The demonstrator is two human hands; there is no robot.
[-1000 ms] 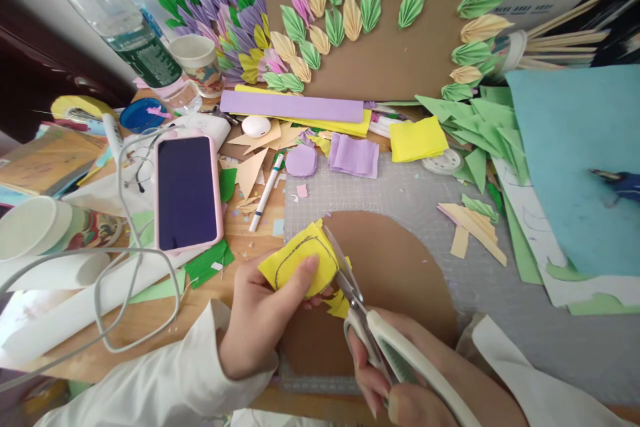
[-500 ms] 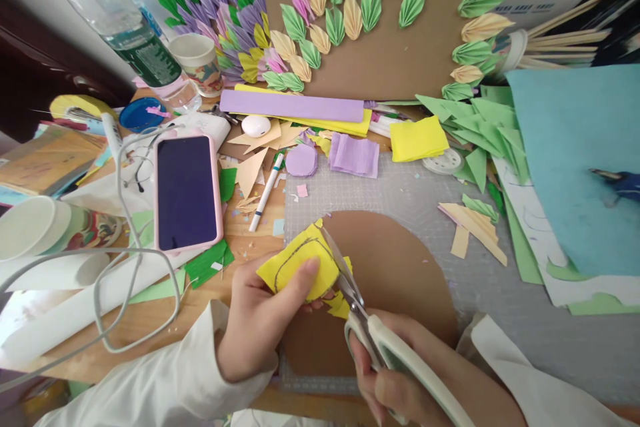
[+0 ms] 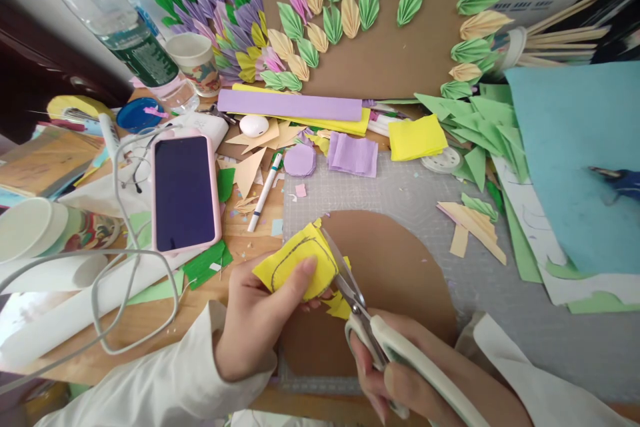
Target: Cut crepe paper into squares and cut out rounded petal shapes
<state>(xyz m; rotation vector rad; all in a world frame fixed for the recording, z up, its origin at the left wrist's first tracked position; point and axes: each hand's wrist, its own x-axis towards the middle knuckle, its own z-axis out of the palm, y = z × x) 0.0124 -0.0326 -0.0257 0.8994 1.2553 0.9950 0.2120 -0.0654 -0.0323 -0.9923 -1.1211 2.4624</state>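
Between the thumb and fingers of my left hand [image 3: 270,317] is a yellow piece of paper [image 3: 295,257], apparently layered, with a dark rounded outline drawn on it. My right hand [image 3: 400,370] grips white-handled scissors [image 3: 367,323]. Their blades are apart at the paper's right edge, just outside the drawn line. A partly cut yellow strip [image 3: 339,305] hangs below the blades. Under both hands lies a round brown cardboard disc [image 3: 400,267] on a grey cutting mat [image 3: 540,347].
Beyond the disc lie folded purple paper [image 3: 353,155], folded yellow paper [image 3: 417,138] and a purple rounded stack [image 3: 300,160]. A phone [image 3: 184,193], a white cable [image 3: 135,250] and a marker [image 3: 265,193] are at left. Brown board with folded-paper leaves [image 3: 390,60] stands behind; blue paper [image 3: 575,147] lies right.
The view has shifted very slightly. The scissors and the yellow paper stay in nearly the same place, with the blades still at its right edge.
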